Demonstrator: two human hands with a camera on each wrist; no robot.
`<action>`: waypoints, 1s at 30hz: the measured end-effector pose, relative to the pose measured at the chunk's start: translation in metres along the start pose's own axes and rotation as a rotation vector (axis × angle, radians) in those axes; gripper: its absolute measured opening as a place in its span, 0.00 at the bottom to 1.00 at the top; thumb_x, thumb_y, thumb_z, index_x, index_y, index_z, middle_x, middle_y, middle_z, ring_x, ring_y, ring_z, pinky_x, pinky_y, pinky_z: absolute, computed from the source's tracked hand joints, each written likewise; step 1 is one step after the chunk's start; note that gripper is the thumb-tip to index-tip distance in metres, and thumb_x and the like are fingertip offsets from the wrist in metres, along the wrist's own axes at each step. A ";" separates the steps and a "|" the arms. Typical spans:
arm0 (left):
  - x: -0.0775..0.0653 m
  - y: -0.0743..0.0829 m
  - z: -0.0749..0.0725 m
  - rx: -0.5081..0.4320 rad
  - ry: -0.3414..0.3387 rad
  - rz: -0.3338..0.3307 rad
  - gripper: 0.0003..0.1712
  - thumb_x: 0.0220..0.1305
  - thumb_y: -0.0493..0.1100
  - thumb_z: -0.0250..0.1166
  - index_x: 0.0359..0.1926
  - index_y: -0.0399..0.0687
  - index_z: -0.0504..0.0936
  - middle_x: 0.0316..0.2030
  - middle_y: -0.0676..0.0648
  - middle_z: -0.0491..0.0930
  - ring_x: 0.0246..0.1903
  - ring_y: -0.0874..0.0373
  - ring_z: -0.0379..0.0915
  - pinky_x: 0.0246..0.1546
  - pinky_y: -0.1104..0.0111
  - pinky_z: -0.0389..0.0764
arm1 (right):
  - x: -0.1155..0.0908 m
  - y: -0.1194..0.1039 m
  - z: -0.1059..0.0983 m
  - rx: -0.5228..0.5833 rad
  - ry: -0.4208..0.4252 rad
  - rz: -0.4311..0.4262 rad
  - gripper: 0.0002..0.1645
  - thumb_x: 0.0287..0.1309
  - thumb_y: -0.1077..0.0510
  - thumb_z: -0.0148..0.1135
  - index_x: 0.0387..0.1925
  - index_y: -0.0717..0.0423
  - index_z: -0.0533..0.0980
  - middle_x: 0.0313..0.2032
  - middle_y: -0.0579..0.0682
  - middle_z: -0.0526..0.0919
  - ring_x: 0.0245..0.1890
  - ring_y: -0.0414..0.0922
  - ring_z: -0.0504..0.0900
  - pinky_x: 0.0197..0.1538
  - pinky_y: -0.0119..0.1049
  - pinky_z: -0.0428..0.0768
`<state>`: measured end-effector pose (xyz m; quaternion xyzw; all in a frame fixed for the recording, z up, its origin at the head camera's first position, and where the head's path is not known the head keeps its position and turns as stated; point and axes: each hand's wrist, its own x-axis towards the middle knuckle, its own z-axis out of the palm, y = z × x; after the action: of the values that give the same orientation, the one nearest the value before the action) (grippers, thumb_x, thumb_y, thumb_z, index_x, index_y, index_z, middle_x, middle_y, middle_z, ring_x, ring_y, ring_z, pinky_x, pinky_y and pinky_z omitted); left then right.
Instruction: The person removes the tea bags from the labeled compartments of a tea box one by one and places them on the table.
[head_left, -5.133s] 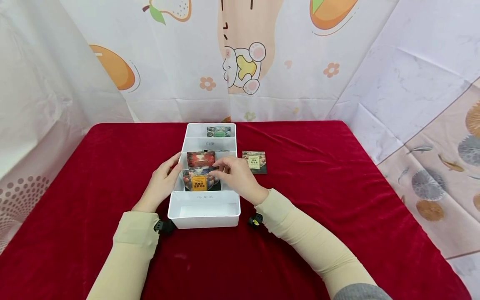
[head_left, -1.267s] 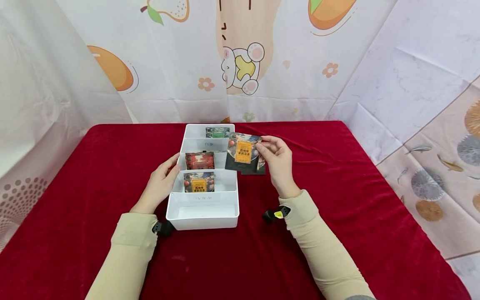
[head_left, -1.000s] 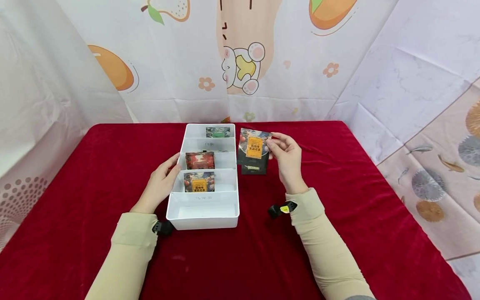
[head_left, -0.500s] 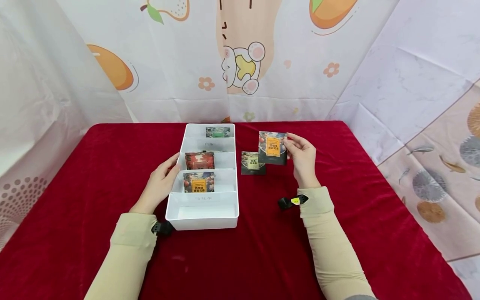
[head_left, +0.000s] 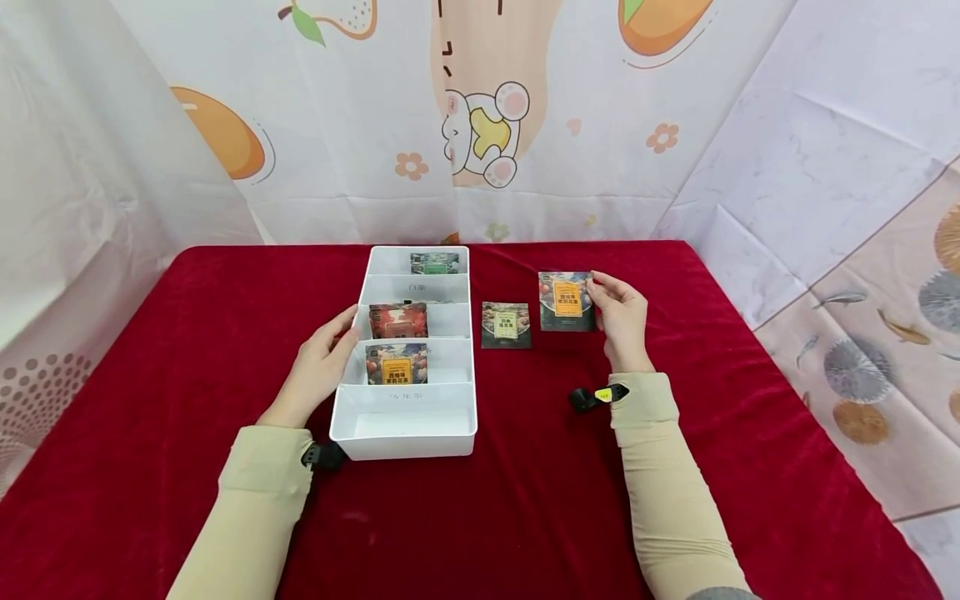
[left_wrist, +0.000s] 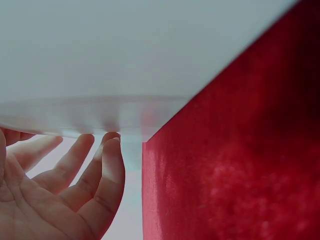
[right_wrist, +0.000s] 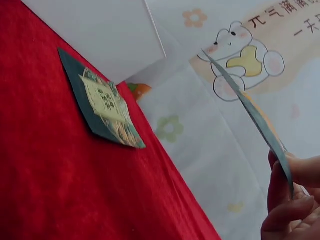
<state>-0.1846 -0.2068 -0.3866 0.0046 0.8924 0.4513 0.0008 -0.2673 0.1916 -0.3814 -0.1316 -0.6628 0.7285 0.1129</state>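
Observation:
My right hand point(head_left: 622, 321) pinches a dark tea packet point(head_left: 567, 323) with an orange label by its right edge, between thumb and fingers. In the right wrist view this tea packet point(right_wrist: 255, 117) appears nearly edge-on, raised off the cloth. Left of it, a tea packet with a pale yellow-green label point(head_left: 506, 327) lies flat on the table. My left hand point(head_left: 317, 367) rests against the left side of a white divided box point(head_left: 401, 446). In the left wrist view, the fingertips point(left_wrist: 111, 136) touch the box's edge, fingers loosely bent.
Inside the box are an orange-labelled packet point(head_left: 397, 364), a red packet point(head_left: 398, 321) and, in the far compartment, a green packet point(head_left: 435, 263). Red cloth point(head_left: 420, 533) covers the table. A printed white curtain point(head_left: 337, 150) hangs behind it.
My right hand has taken an orange-labelled packet out of the box and carried it right, past the packet on the cloth. My left hand stays at the box.

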 end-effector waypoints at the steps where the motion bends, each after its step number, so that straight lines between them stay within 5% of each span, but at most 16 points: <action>1: 0.000 0.000 0.000 0.001 -0.001 0.002 0.31 0.79 0.50 0.43 0.77 0.47 0.54 0.74 0.34 0.57 0.68 0.35 0.61 0.66 0.39 0.64 | 0.001 0.001 -0.001 -0.008 0.004 0.012 0.19 0.62 0.60 0.66 0.55 0.59 0.81 0.23 0.32 0.83 0.16 0.33 0.68 0.17 0.23 0.61; 10: 0.000 0.000 -0.001 0.004 0.009 0.008 0.31 0.79 0.51 0.43 0.77 0.46 0.55 0.74 0.35 0.57 0.68 0.35 0.61 0.66 0.39 0.64 | 0.010 0.010 -0.009 -0.038 0.032 0.102 0.22 0.64 0.60 0.63 0.59 0.59 0.78 0.26 0.32 0.82 0.22 0.32 0.75 0.20 0.22 0.68; 22: 0.000 0.001 -0.002 -0.003 0.004 -0.001 0.31 0.79 0.50 0.43 0.77 0.46 0.54 0.74 0.35 0.57 0.69 0.35 0.59 0.66 0.39 0.63 | 0.015 0.023 -0.016 -0.162 0.030 0.104 0.21 0.67 0.60 0.60 0.60 0.60 0.77 0.22 0.32 0.78 0.12 0.31 0.59 0.16 0.23 0.57; 30: 0.000 0.000 0.000 -0.004 -0.004 0.000 0.32 0.79 0.51 0.42 0.77 0.46 0.54 0.74 0.35 0.57 0.69 0.35 0.59 0.66 0.39 0.63 | 0.016 0.029 -0.018 -0.226 -0.022 0.140 0.22 0.70 0.62 0.55 0.64 0.57 0.75 0.31 0.33 0.78 0.15 0.31 0.61 0.19 0.23 0.59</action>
<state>-0.1843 -0.2070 -0.3867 0.0054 0.8916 0.4529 0.0026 -0.2759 0.2113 -0.4129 -0.1814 -0.7310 0.6566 0.0393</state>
